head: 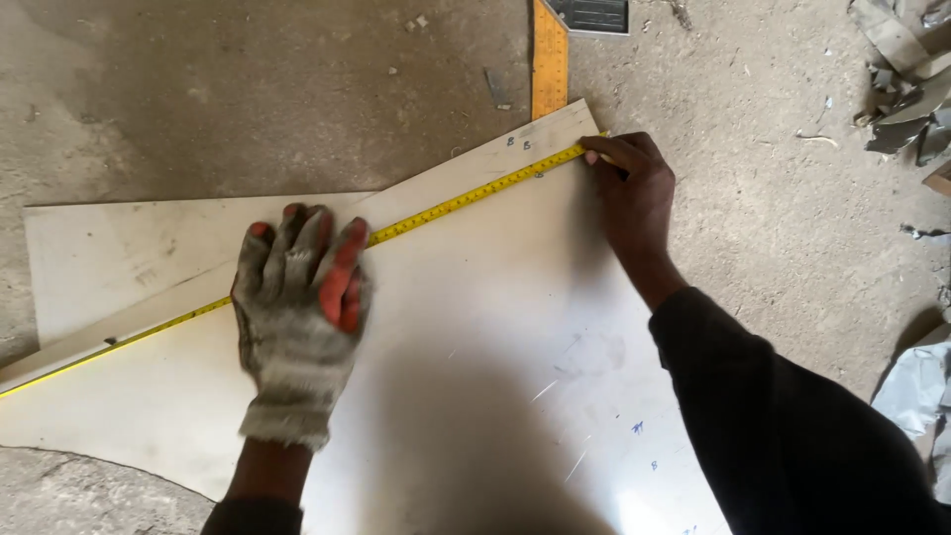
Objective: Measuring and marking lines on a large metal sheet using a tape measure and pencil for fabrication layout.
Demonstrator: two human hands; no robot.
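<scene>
Sheet metal fills most of my view: a large, pale grey, smooth flat panel (495, 376) lies on the rough, dusty concrete floor (248, 89), its long upper edge running diagonally from nine o'clock up toward one o'clock. A second pale flat sheet (109, 258) lies beneath it, showing at ten o'clock.

Along that diagonal edge I see a narrow yellow measuring tape (466, 198) with black graduations, stretched flat against the metal.

My left hand (297, 297) wears a grubby grey knitted glove with worn orange fingertips. It lies palm down with fingers spread, pressing the tape onto the panel near the centre of the view.

My right hand (634, 188), bare, with a black sleeve behind it, sits at one o'clock. Its fingertips pinch the tape's end at the panel's upper corner.

Just beyond that corner, at twelve o'clock, an orange-yellow flat metal ruler blade (550, 59) lies on the floor. Crumpled grey scraps (906, 89) are heaped at two o'clock, well apart from both hands.
</scene>
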